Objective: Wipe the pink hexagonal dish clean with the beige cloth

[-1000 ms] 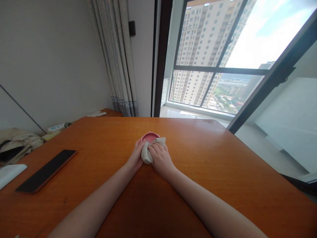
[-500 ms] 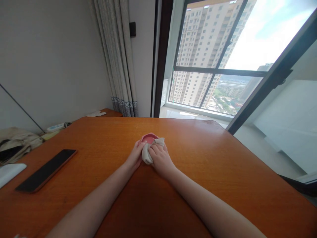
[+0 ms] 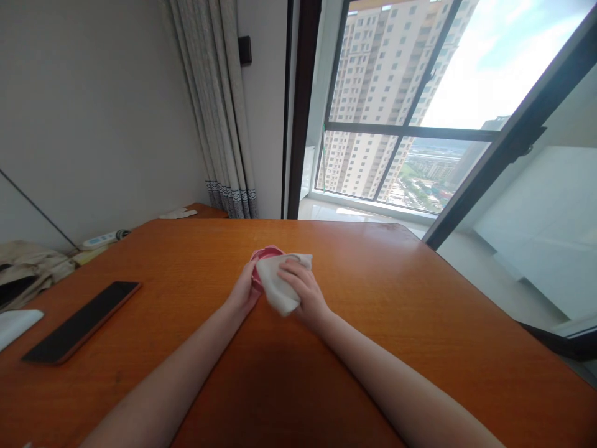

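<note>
A small pink dish [image 3: 268, 252] with a raised rim is gripped at its left side by my left hand [image 3: 245, 286], fingers curled round it. My right hand [image 3: 304, 287] is closed on a white cloth [image 3: 278, 285], perhaps a wipe, which hangs spread out over the right part of the dish. The cloth hides much of the dish's inside. Both hands are over the middle of the wooden table [image 3: 373, 323].
A flat black slab with a reddish edge, like a phone [image 3: 84, 320], lies on the table's left, beside a white item [image 3: 18, 325]. Beyond the left edge are a beige fabric bag [image 3: 32, 267] and a power strip [image 3: 100, 239]. A curtain [image 3: 219, 112] and windows stand behind.
The cloth was bunched inside the dish and now is spread flatter, drawn toward the right. My left hand and the dish have shifted slightly left, apart from my right hand.
</note>
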### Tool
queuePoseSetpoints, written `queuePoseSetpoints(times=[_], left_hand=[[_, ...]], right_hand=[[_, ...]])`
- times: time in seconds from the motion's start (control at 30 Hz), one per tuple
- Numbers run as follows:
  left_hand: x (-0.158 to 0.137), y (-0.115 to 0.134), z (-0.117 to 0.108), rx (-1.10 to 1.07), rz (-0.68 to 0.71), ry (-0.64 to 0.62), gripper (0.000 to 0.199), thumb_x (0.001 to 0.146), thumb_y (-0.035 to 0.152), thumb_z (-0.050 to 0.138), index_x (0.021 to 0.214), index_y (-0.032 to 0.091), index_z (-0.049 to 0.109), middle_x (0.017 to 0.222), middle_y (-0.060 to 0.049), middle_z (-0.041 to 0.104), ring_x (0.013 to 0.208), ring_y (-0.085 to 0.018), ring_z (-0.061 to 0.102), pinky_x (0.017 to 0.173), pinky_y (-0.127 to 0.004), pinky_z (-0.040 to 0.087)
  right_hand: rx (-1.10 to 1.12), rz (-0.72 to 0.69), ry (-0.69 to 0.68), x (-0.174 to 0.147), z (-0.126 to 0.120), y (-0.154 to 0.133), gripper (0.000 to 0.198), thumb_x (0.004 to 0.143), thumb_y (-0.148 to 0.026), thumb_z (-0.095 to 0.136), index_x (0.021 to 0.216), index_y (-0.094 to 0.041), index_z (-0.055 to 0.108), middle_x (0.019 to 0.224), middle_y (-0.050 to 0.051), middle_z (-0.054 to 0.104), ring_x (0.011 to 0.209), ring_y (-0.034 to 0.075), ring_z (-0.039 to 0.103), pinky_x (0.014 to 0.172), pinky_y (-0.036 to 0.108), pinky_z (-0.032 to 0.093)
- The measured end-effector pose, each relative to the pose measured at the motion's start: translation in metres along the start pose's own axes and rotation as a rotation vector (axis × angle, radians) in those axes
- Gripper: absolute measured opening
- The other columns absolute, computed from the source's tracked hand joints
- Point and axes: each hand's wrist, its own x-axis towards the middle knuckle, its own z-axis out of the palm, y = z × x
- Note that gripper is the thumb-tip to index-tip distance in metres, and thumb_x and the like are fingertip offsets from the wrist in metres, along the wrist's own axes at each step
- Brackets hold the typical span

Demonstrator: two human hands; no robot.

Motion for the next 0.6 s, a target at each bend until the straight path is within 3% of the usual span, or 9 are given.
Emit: queuePoseSetpoints(times=[0.1,0.2,0.27,0.47,0.6], left_hand=[[-0.005,0.004,0.007,-0.045,-0.047,0.078,0.025,0.081,0.028,0.057,0.105,0.019,0.061,0.094,-0.001,0.069,0.079,-0.013,0.062,0.073,-0.024,0.049],[-0.010,0.002,0.012,-0.036,-0.105,0.036,0.025,0.082,0.030,0.057,0.103,0.017,0.062,0.097,-0.002,0.069,0.083,-0.014,0.062,0.076,-0.025,0.050],[-0.011,-0.004,0.012,-0.031,-0.082,0.038,0.027,0.083,0.033,0.056,0.104,0.017,0.062,0.101,-0.003,0.068,0.089,-0.015,0.062,0.079,-0.026,0.050],[-0.010,-0.019,0.012,0.037,0.256,0.121,0.033,0.078,0.040,0.062,0.104,0.021,0.056,0.104,-0.001,0.062,0.097,-0.014,0.058,0.086,-0.025,0.046],[-0.014,-0.017,0.012,0.220,0.076,0.046,0.041,0.074,0.047,0.064,0.102,0.020,0.053,0.098,-0.003,0.060,0.087,-0.016,0.059,0.076,-0.029,0.050]], right_hand=[[0.186,0.430,0.241,0.000,0.002,0.011,0.037,0.092,-0.040,0.036,0.111,-0.017,0.057,0.094,0.010,0.065,0.099,0.023,0.058,0.088,0.041,0.047],[0.410,0.677,0.191,-0.002,0.013,0.017,0.049,0.088,-0.058,0.034,0.100,-0.018,0.060,0.074,0.006,0.065,0.077,0.021,0.062,0.068,0.034,0.053],[0.540,0.764,0.121,-0.004,0.023,0.012,0.056,0.083,-0.067,0.037,0.097,-0.017,0.060,0.065,0.004,0.064,0.065,0.020,0.061,0.057,0.030,0.052],[0.759,0.985,0.048,-0.007,0.040,-0.014,0.066,0.077,-0.074,0.037,0.091,-0.015,0.063,0.047,0.001,0.059,0.039,0.014,0.051,0.040,0.026,0.043],[0.789,1.010,0.215,-0.001,0.024,0.003,0.062,0.078,-0.069,0.043,0.100,-0.014,0.063,0.053,0.003,0.064,0.056,0.019,0.061,0.055,0.029,0.050]])
